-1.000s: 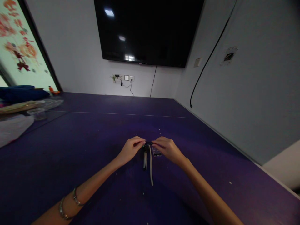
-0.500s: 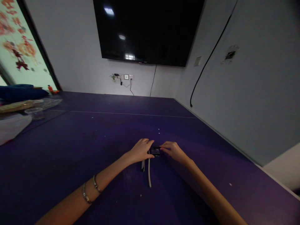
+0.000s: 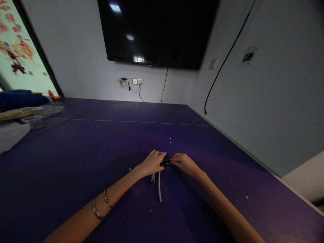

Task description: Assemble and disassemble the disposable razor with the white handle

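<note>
Between my two hands is a small black box-like piece (image 3: 166, 163), partly covered by fingers, so its kind does not show. My left hand (image 3: 152, 163) has thumb and fingers closed around its left side. Against its upper right edge my right hand (image 3: 184, 162) keeps thumb and forefinger pinched together. A pale, thin cable-like strip (image 3: 159, 189) runs toward me from beneath my left hand. Beside it lies a short grey and black piece (image 3: 153, 179), its far end hidden under the same hand.
The purple tabletop (image 3: 113, 141) meets walls behind and at right. A television (image 3: 159, 33) hangs above sockets (image 3: 135, 81). A black cable (image 3: 225, 64) dangles along the right wall. Dark blue cloth (image 3: 22, 99) and clear plastic (image 3: 34, 121) lie at far left.
The black piece shows less of its top face and looks narrower. My right hand has moved slightly left, nearer my left hand. The whole view has shifted a little.
</note>
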### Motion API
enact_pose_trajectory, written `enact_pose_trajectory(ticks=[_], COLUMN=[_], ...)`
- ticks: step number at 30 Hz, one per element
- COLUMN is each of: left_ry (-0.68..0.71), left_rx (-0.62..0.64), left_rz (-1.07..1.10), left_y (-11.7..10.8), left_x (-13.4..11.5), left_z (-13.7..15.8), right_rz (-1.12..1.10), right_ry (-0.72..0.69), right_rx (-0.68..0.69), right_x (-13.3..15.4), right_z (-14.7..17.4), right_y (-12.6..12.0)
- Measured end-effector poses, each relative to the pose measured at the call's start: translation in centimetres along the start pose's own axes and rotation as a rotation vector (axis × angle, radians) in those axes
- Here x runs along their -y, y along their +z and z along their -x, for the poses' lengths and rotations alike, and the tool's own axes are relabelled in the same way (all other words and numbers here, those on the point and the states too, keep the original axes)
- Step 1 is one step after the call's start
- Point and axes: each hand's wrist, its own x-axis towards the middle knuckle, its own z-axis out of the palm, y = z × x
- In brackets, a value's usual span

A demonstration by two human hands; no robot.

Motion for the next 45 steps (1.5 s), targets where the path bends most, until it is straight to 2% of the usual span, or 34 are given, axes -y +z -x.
enact_pose_trajectory(ticks=[13,27,34,41,45], left_ry=[-0.016,-0.013,0.007,0.001,-0.008], left_rx=[0.069,0.066,0.049,0.052,0.061], left_rz=[-0.023,0.001,-0.001,-0.005,-0.005], left_y=[-0.7,-0.2,-0.1,-0.2,-0.3], left_x=[-0.5,-0.1,0.0,-0.1,-0.2], left_z=[0.1,0.1,0.0,0.0,0.1], right_rz=[0.038,-0.201,-0.332,-0.283,-0.199], right_ry=[0.007,-0.021,0.060,-0.031,-0.011], right_rx=[0.016,-0.122,-0.176,-0.168,-0.121], right_x=[-0.3,-0.6,-0.4,-0.8,-0.9], right_z=[0.1,0.0,0.0,0.0,0.0], right_y=[0.6,0.7,1.1,1.7,1.6])
